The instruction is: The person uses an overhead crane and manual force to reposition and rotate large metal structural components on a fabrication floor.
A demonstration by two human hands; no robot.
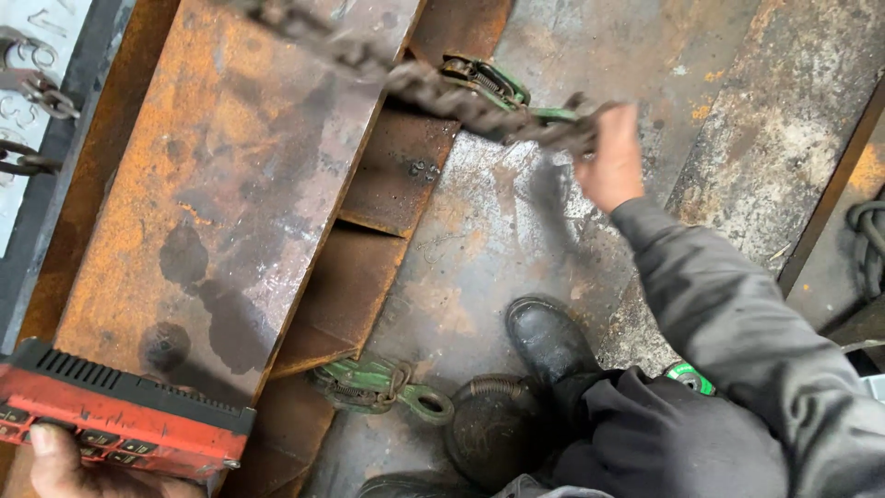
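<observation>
Head view, looking straight down: the right hand [610, 159] is out ahead, fingers curled tight round a hoist chain [442, 92] just where it meets a green plate clamp [502, 94]. The chain runs taut and blurred, up and away to the upper left across the picture, so the clamp hangs off it above the steel floor plate [516, 240], not resting on anything that shows.

Bottom left, the left hand [64, 466] holds a red and black pendant remote [120, 415] from underneath — the thumb lies at its near edge, beside the button row; the other fingers are hidden under the casing, so I cannot tell whether any button is pressed.

Between the 2 hands lies a rusty steel beam [230, 184], a broad flange with stiffener plates welded down its right side. A 2nd green clamp [378, 385] lies slack on the floor at the beam's near end, just beside a black work boot [544, 337]. More chain and hooks [37, 92] hang at the far left edge.

My read — this is rigging for a lift, clamp being steered by hand toward the beam's edge. The next move calls for swinging the clamp's mouth square onto the flange and seating it fully before any tension goes on. Slack wants feeding gently from the remote.
</observation>
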